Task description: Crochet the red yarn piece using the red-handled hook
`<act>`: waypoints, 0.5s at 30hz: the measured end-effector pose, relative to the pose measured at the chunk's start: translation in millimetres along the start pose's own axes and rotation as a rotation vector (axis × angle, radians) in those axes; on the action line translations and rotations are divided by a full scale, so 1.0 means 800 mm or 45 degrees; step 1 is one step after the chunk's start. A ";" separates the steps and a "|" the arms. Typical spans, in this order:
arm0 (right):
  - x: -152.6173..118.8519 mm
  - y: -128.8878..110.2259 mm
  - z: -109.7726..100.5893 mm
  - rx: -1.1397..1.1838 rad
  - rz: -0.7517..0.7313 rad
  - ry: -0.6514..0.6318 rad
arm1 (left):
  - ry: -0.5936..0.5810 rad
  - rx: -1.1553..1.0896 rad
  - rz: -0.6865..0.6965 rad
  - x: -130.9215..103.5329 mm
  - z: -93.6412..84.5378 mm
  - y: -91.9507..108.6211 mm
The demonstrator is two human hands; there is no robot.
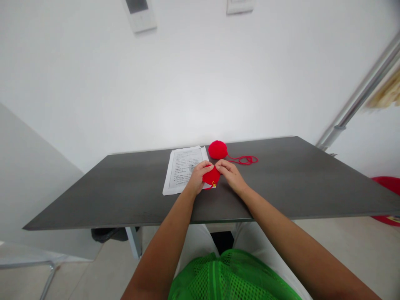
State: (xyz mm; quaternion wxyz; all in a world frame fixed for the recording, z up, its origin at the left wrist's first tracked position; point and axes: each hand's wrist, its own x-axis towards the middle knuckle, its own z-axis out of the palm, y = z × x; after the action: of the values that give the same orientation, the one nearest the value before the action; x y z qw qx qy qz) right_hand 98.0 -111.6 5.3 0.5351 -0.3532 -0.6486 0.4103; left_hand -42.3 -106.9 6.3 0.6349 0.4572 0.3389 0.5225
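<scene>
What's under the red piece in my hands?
Just past the red piece, a corner of the papers shows; what's directly underneath, covered by it and your left hand, can't be seen.

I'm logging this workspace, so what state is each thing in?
Left hand: gripping the red piece
Right hand: pinching its upper edge
Yellow clip: at its lower edge; open or closed unclear
Yarn ball: wound
Yarn strand: loose, looped
Papers: flat, print up
</scene>
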 end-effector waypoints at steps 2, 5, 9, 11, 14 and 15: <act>0.000 -0.001 0.000 0.006 0.000 -0.004 | -0.002 -0.007 -0.001 0.000 0.000 0.000; 0.000 -0.001 0.000 0.013 -0.003 -0.003 | -0.001 -0.019 0.001 0.000 0.000 -0.001; 0.000 0.000 0.000 0.001 -0.002 0.003 | -0.005 -0.007 0.026 0.000 0.000 0.000; -0.001 0.000 0.000 -0.003 0.005 0.001 | -0.004 0.009 0.031 0.000 0.000 0.000; -0.001 0.000 0.000 -0.024 0.000 0.016 | 0.000 0.021 0.031 0.000 0.000 0.000; -0.001 0.001 0.000 -0.038 -0.008 0.026 | -0.002 0.022 0.027 0.000 0.000 -0.001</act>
State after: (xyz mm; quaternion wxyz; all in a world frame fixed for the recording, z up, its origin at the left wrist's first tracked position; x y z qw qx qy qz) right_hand 97.9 -112.5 4.4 0.5376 -0.3630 -0.6503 0.3953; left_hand -41.9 -107.0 6.0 0.6255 0.4666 0.3380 0.5261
